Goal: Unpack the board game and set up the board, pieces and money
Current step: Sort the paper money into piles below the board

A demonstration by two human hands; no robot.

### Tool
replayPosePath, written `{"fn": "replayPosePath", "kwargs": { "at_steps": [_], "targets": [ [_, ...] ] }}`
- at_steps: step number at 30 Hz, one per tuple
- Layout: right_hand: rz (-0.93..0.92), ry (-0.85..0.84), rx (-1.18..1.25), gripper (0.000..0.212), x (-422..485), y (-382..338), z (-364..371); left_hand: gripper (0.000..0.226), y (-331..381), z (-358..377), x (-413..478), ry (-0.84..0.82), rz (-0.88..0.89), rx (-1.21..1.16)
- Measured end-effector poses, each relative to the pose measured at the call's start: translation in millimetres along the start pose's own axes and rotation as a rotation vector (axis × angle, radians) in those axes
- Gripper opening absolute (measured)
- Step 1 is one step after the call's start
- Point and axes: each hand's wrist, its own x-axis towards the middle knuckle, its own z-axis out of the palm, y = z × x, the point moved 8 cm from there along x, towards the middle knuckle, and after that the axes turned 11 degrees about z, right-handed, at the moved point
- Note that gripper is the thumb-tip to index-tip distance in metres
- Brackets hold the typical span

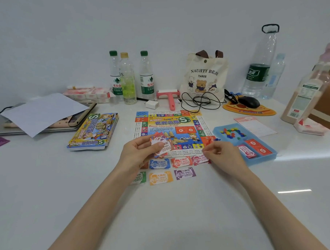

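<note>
Although the game board (172, 128) already lies unfolded and flat just beyond both sets of fingertips, the money is only partly dealt out: small piles of notes sit in two rows under and between the hands, a blue pile (159, 163), a red pile (181, 161) and a pink pile (198, 159) nearer the board, then green (139, 178), orange (160, 178) and purple (184, 173) piles nearer the person. The left hand (137, 154) is raised over the board's near edge, thumb and fingers clamped on a fanned stack of unsorted notes (162, 144). The right hand (222, 154) hovers low, fingers curled, thumb and forefinger drawn close at the pink pile's edge; I cannot tell whether they pinch a note. Right of those fingers, the blue tray (264, 158) holds the coloured pieces (231, 132) and red cards (257, 147), apparently not yet set out.
</note>
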Motion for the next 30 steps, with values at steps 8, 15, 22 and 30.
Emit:
{"fn": "replayPosePath", "kwargs": {
  "at_steps": [8,15,22,30],
  "targets": [
    [-0.035,0.058,-0.149,0.007,-5.4,-3.8,-0.2,0.028,-0.1,-1.3,-0.1,0.011,-0.006,0.009],
    [-0.034,0.108,-0.217,0.009,-8.5,-5.2,-2.7,0.033,0.5,0.1,-0.7,0.000,-0.008,0.035],
    [-0.154,0.041,0.085,0.005,-28.1,-39.9,2.0,0.041,-2.1,-1.5,-1.0,0.009,-0.001,0.109],
    [-0.202,-0.148,0.363,0.005,-46.2,-67.6,31.2,0.029,1.1,6.6,-6.1,-0.034,0.024,0.108]
  ]
}}
